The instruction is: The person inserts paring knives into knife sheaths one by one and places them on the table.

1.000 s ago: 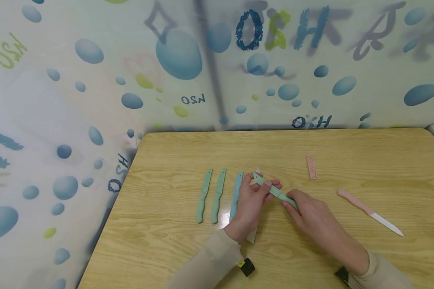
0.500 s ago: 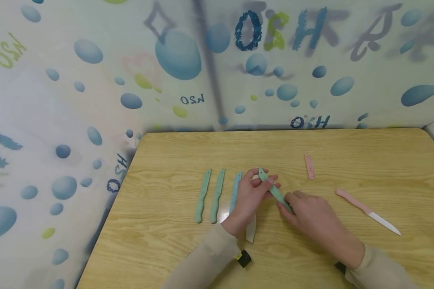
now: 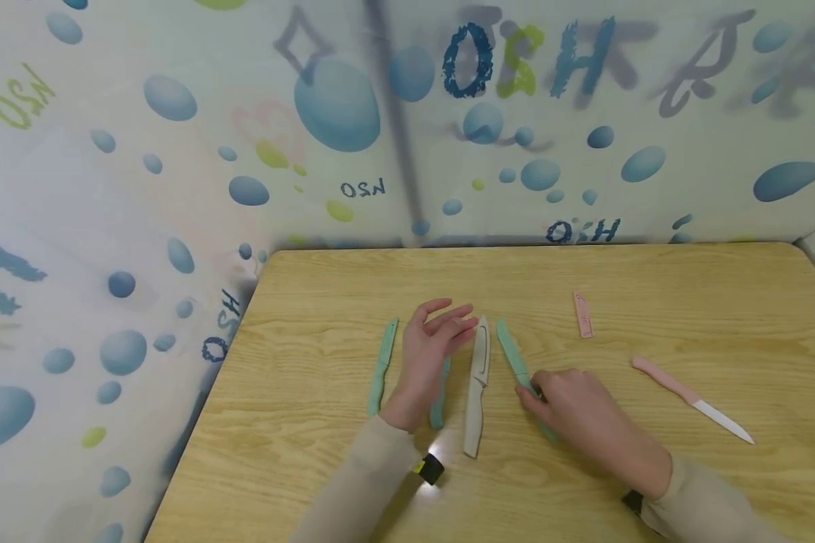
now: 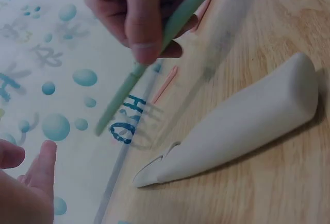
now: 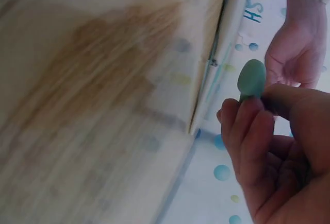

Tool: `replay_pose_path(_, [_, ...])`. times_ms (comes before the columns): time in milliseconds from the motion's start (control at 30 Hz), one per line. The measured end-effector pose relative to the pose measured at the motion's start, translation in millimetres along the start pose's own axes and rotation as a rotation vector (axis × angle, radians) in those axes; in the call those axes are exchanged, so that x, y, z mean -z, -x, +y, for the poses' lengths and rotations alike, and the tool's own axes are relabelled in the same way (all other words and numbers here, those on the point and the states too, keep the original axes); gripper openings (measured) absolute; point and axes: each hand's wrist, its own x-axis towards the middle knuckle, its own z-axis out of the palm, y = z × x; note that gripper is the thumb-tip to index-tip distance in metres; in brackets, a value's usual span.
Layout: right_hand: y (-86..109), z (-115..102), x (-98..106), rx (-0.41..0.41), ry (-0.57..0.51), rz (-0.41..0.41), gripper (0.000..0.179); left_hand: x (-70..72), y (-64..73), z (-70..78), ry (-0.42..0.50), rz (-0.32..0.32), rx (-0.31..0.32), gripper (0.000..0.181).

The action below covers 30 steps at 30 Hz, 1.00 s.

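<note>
My right hand (image 3: 573,400) grips a green knife (image 3: 512,351) by its handle, with the green sheath covering its blade. In the left wrist view this green knife (image 4: 124,87) slants above the table. My left hand (image 3: 429,354) hovers with loosely extended fingers, holding nothing. Beneath it a blue knife (image 3: 438,403) lies partly hidden. Between the two hands lies a cream-white knife (image 3: 474,411) in its sheath, handle toward me. Another sheathed green knife (image 3: 383,362) is left of my left hand. The right wrist view shows the green handle's rounded end (image 5: 252,77).
On the right, an unsheathed pink knife (image 3: 665,381) lies with its white blade (image 3: 723,419) pointing right and toward me. Its small pink sheath (image 3: 582,314) lies apart, farther back. A patterned wall (image 3: 339,173) stands behind the wooden table (image 3: 299,324).
The left hand has let go of the green knife and moved left, uncovering the cream-white knife. The right hand still holds the green knife, now pointing more away from me.
</note>
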Motion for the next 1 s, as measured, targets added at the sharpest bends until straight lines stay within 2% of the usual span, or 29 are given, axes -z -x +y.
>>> replay_pose_path(167, [-1.9,2,-4,-0.008,0.02,-0.019,0.05,6.3,1.0,2.2,0.05,0.012,-0.015,0.046])
replay_pose_path(367, [-8.4,3,-10,-0.026,0.092,-0.101,0.053,10.8,0.9,-0.5,0.036,0.005,-0.016,0.045])
replay_pose_path(500, [-12.5,-1,-12,-0.052,0.102,-0.157,0.051,11.7,1.4,-1.9,0.032,0.002,-0.009,0.043])
replay_pose_path(633, [-15.5,-6,-16,-0.057,0.138,-0.193,0.053,12.2,2.3,-2.5,0.028,0.005,-0.001,0.048])
replay_pose_path(800, [-17.2,-6,-23,-0.012,0.2,-0.155,0.057,11.9,3.5,-2.3,0.025,0.01,0.0,0.046])
replay_pose_path(1000, [-15.9,-4,-25,-0.013,0.19,-0.136,0.06,11.5,4.5,-1.1,0.025,0.024,-0.01,0.041])
